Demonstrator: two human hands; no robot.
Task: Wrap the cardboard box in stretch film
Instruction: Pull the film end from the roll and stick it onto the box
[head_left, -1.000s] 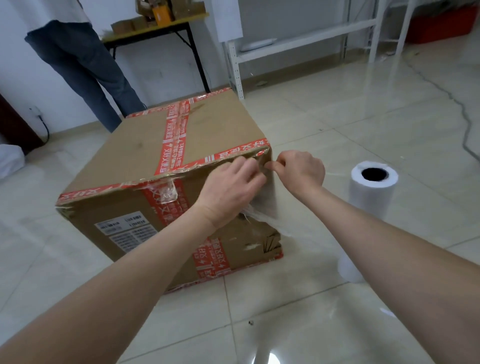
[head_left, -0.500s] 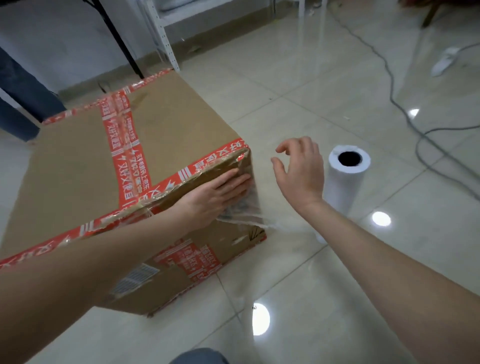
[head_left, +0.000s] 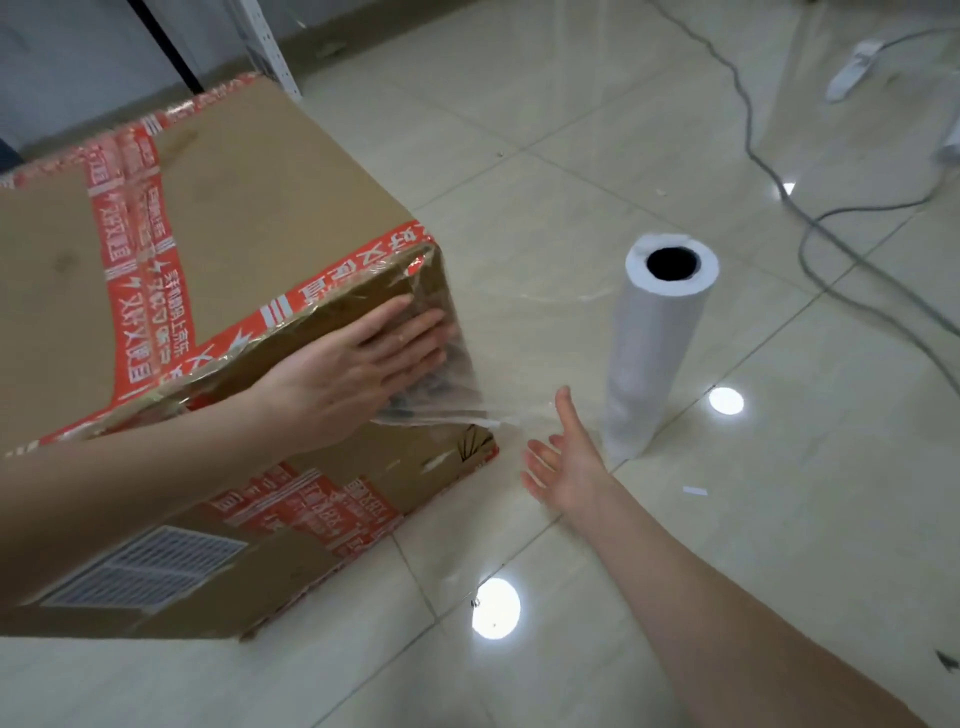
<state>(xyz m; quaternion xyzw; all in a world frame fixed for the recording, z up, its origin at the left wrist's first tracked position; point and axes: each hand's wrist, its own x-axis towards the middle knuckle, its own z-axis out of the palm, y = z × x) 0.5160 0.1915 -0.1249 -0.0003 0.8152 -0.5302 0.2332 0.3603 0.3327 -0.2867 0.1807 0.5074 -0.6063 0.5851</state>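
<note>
While the cardboard box (head_left: 249, 249) sits on the glossy beige floor tiles (head_left: 779, 545) at the left of the view, the left hand (head_left: 353, 374) lies flat against its near side just under the top edge. The fingers are straight and press a sheet of stretch film (head_left: 519, 348) onto the cardboard beside the right corner. From there the film runs, clear and wrinkled, across the gap to the white roll (head_left: 660, 353), which stands upright on the floor near that corner but apart from the box. The right hand (head_left: 566, 467) hovers low between the box corner and the foot of the roll, fingers spread and holding nothing; whether it touches the film's lower edge cannot be told.

Red printed tape (head_left: 140, 249) crosses the box top and lines its edges, and a white shipping label (head_left: 150, 566) shows low on the near side. The tiles are polished enough to mirror round ceiling lights (head_left: 496, 608). A grey cable (head_left: 749, 124) winds over the floor at the upper right, near a white power strip (head_left: 854, 67). Behind the box, a white shelf post (head_left: 270, 47) and a black table leg (head_left: 166, 47) stand against a pale wall (head_left: 62, 62).
</note>
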